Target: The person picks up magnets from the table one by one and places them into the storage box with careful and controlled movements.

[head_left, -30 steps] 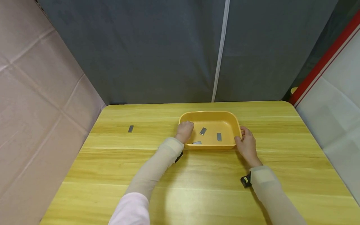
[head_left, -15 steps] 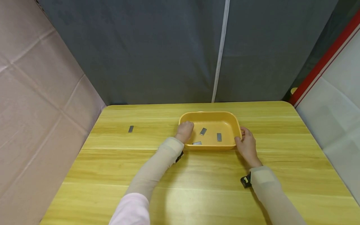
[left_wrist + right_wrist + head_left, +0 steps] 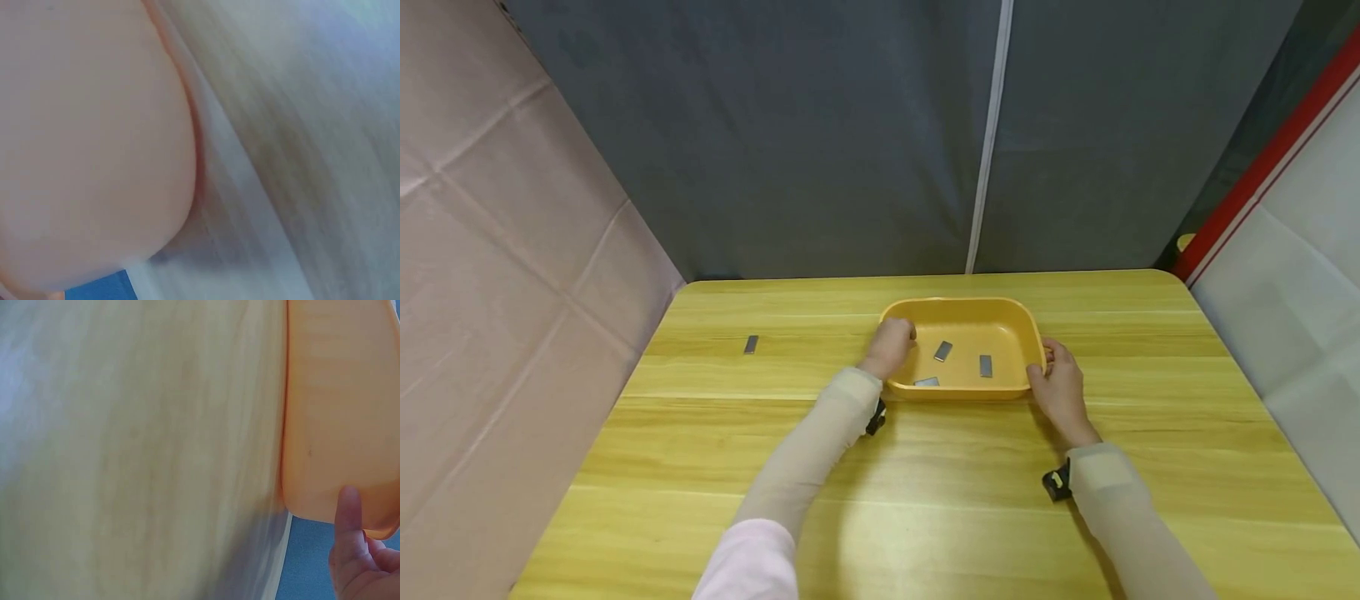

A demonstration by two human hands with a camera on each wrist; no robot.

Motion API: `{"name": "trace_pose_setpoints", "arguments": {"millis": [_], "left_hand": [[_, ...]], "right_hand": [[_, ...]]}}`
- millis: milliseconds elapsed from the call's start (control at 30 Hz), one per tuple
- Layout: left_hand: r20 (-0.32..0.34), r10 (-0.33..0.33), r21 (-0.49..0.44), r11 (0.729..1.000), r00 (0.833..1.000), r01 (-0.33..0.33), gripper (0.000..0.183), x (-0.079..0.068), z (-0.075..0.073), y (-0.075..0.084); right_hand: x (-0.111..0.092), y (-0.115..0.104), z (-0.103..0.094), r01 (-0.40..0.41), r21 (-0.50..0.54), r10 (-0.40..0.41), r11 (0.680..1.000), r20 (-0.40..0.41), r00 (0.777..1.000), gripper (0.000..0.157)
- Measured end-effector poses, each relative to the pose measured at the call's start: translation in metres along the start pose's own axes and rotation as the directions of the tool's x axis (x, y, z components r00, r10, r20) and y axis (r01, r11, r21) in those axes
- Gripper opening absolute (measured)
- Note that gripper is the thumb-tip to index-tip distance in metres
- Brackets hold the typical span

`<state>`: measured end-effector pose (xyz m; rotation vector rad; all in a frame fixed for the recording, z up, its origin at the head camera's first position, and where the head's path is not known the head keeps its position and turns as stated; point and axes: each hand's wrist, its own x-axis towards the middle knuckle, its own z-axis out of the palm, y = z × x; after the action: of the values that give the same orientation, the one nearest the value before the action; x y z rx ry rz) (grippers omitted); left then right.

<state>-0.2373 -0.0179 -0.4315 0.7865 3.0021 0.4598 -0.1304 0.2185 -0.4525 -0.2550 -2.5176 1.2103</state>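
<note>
In the head view a yellow plastic tray point(image 3: 964, 392) rests on the table, with small flat grey rectangular pieces inside: one piece point(image 3: 943, 351) near the middle, another piece point(image 3: 986, 366) to its right, and a third piece point(image 3: 927, 382) by the near wall. My left hand point(image 3: 889, 346) reaches over the tray's left edge with its fingers curled; its fingertips are hidden, so whether it pinches anything does not show. At the tray's right end my right hand point(image 3: 1062, 390) grips the wall. The right wrist view shows its thumb point(image 3: 349, 509) against the tray.
A similar grey piece point(image 3: 751, 344) lies alone at the table's far left. The wood-grain table point(image 3: 925, 500) ends at a dark grey curtain point(image 3: 820, 150). Pale sheeting point(image 3: 512, 250) walls the left side, and a white panel point(image 3: 1292, 292) with a red edge stands right.
My left hand has shifted slightly left and its fingers have changed posture a little. The right hand, tray and grey pieces look practically unchanged.
</note>
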Motion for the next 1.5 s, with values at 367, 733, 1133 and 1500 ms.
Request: {"name": "trace_pose_setpoints", "arguments": {"millis": [367,733,1133,1500], "left_hand": [[-0.15,-0.086,-0.407,0.913,0.985,0.018,0.01,-0.003,0.002,-0.006],[-0.462,-0.197,-0.561,0.82,0.865,-0.113,0.014,-0.012,0.001,-0.025],[-0.526,-0.27,-0.639,0.751,0.807,-0.165,0.013,-0.027,-0.001,-0.046],[-0.516,-0.395,-0.7,0.706,0.76,-0.108,0.015,-0.044,-0.011,-0.079]], "right_hand": [[-0.001,0.0,-0.001,-0.007,0.006,0.007,1.0,0.022,1.0,0.041],[0.001,0.0,-0.001,-0.004,0.019,0.004,1.0,0.018,1.0,0.04],[-0.001,0.0,-0.002,-0.008,0.016,0.007,1.0,0.027,1.0,0.04],[-0.001,0.0,-0.001,-0.003,0.015,0.003,1.0,0.02,1.0,0.04]]}}
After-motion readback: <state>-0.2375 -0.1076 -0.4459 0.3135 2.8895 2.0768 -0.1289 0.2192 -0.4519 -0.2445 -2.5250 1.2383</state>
